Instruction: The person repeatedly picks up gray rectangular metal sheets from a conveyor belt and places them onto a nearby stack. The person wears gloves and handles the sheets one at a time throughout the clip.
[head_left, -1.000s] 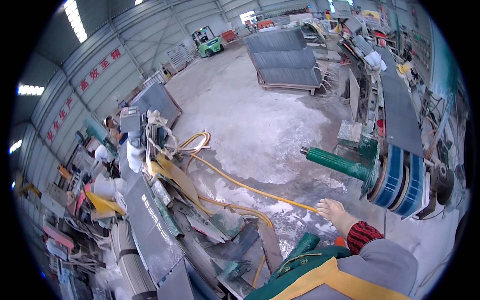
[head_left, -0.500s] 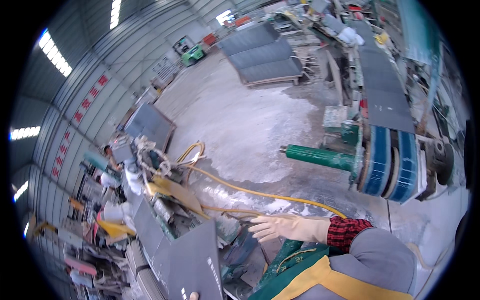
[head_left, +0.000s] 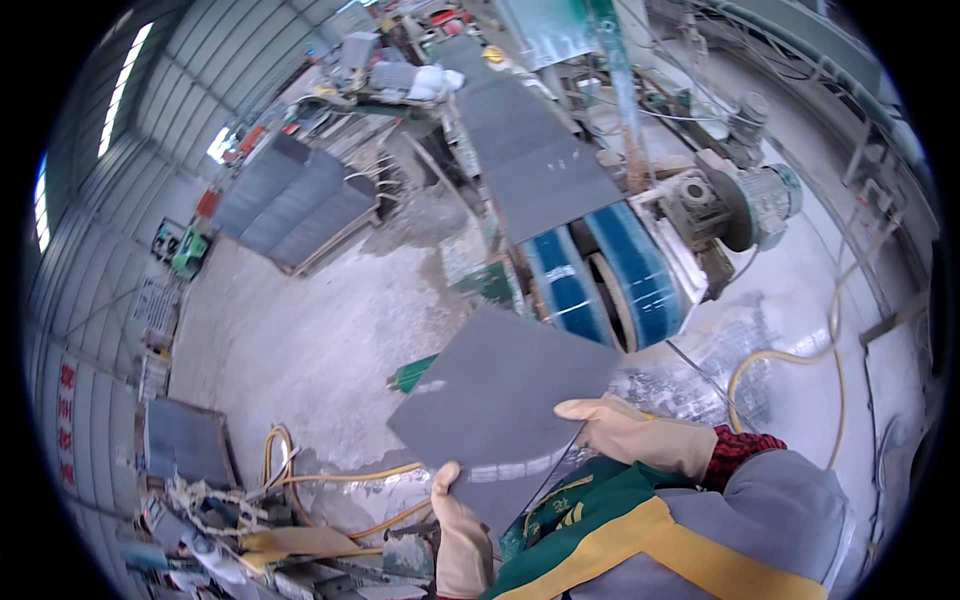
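Note:
A flat dark grey tile [head_left: 510,375] is held tilted in front of me, with a pale shiny band across its near part. My left hand [head_left: 462,540], in a cream rubber glove, grips its near left edge, thumb on top. On the right edge, my gloved right hand [head_left: 640,437] closes with its thumb over the upper face; its other fingers are hidden beneath. Just beyond the tile is the end of a roller conveyor with two wide blue belts [head_left: 640,285]. More grey tiles [head_left: 530,165] lie in line on the conveyor.
Part of a green cylinder [head_left: 412,373] sticks out behind the tile. A motor [head_left: 765,205] stands right of the belts. Yellow hose [head_left: 350,476] runs over the wet floor at left. Stacked grey slabs [head_left: 295,200] stand on a pallet farther back; a green forklift [head_left: 188,252] is far left.
The view has swung right, toward the conveyor. My right hand, outstretched and empty before, now grips the tile. The tile has come from the lower left to in front of the blue belts.

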